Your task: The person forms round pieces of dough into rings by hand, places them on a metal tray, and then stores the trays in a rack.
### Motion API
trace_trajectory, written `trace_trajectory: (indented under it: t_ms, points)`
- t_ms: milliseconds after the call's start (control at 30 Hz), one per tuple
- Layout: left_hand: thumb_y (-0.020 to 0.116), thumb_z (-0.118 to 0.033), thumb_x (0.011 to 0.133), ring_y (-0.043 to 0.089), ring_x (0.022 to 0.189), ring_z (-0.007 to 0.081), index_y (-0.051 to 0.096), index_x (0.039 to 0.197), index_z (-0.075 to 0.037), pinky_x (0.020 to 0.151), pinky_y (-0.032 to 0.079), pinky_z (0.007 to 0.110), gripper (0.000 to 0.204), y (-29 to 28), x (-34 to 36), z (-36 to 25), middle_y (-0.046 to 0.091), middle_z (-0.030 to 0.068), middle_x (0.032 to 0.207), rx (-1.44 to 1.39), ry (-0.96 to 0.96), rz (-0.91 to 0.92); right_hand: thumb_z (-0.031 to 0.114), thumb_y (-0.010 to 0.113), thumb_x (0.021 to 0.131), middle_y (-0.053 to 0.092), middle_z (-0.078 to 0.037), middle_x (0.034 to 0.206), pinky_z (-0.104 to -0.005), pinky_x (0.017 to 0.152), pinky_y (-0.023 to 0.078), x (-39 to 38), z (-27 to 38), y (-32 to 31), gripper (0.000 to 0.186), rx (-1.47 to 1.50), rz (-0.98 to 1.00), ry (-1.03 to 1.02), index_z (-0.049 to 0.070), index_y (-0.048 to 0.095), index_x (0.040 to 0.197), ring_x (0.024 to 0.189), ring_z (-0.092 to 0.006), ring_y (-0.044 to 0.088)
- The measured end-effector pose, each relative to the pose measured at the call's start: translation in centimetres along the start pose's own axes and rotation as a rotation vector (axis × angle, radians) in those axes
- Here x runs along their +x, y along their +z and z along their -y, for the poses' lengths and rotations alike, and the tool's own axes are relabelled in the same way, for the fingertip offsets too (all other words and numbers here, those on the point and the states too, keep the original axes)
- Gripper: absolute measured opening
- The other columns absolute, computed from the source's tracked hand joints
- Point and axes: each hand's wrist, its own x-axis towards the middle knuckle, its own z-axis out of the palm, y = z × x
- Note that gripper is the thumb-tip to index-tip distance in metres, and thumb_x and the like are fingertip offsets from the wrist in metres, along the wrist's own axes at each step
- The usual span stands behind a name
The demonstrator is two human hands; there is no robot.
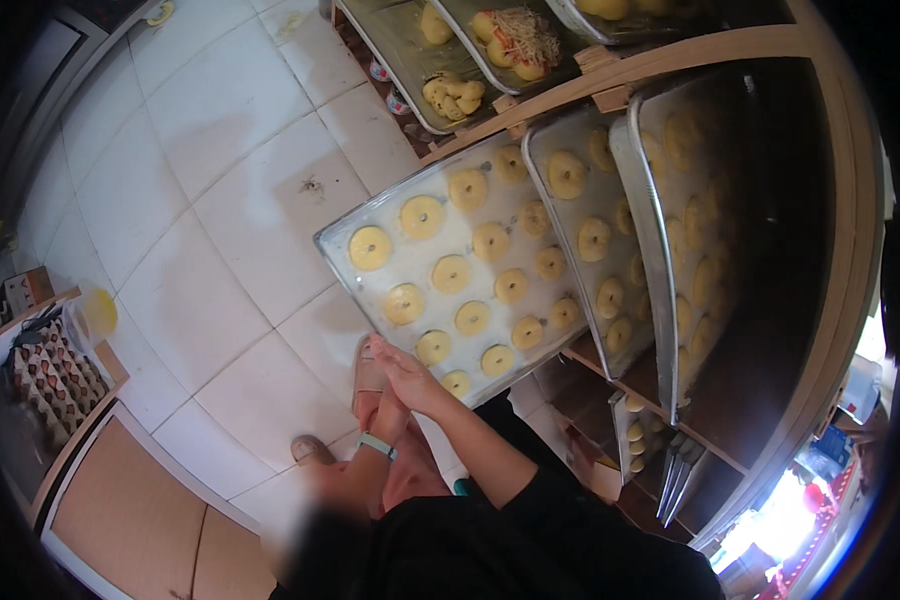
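Note:
My hands meet at the near edge of a metal baking tray (395, 265) that juts out of a wooden rack. Several rows of pale dough rings (451, 273) lie on it. My right hand (410, 380) overlaps the left, its fingers stretched out beside the tray's rim; I see nothing held in it. Below it my left hand (390, 412), with a pale green watch (377, 445) on the wrist, is mostly covered, its fingers hidden. Whether either hand touches the tray cannot be told.
Two more trays of dough rings, one tray (593, 240) and another tray (660, 250), stand in the wooden rack (820, 120). Above them, a tray (400, 50) holds shaped dough. At the left, egg cartons (55, 380) sit by a cabinet (135, 500). White tiles (220, 290) cover the floor.

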Motion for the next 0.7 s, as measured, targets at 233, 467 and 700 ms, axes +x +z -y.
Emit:
trace_trajectory:
  t_ms: [233, 467, 700]
  points:
    - [0.038, -0.037, 0.096, 0.052, 0.104, 0.0209, 0.035, 0.130, -0.002, 0.091, 0.040, 0.032, 0.049, 1.1, 1.1, -0.7, 0.052, 0.0130, 0.116, 0.042, -0.106, 0.049, 0.041, 0.041, 0.094, 0.031, -0.023, 0.140, -0.0325, 0.108, 0.020, -1.2, 2.1, -1.4, 0.064, -0.204, -0.144, -0.002, -0.006, 0.028, 0.135, 0.132, -0.0303, 0.029]
    - [0.041, -0.036, 0.095, 0.052, 0.104, 0.0219, 0.035, 0.129, -0.002, 0.091, 0.041, 0.032, 0.048, 9.2, 3.3, 0.9, 0.051, 0.0141, 0.118, 0.058, -0.179, 0.190, 0.034, 0.043, 0.093, 0.032, -0.031, 0.135, -0.0395, 0.107, 0.022, -1.0, 0.6, -6.6, 0.062, -0.402, -0.359, -0.088, -0.009, 0.027, 0.133, 0.128, -0.0405, 0.028]
    - [0.044, -0.034, 0.094, 0.053, 0.105, 0.0229, 0.035, 0.129, -0.001, 0.090, 0.041, 0.033, 0.048, 13.9, 9.9, 1.7, 0.051, 0.0151, 0.120, 0.203, -0.157, 0.168, 0.033, 0.044, 0.093, 0.039, -0.029, 0.130, -0.0393, 0.104, 0.027, 0.0, 0.1, -13.2, 0.059, -0.398, -0.482, -0.202, -0.007, 0.030, 0.133, 0.124, -0.0402, 0.036]
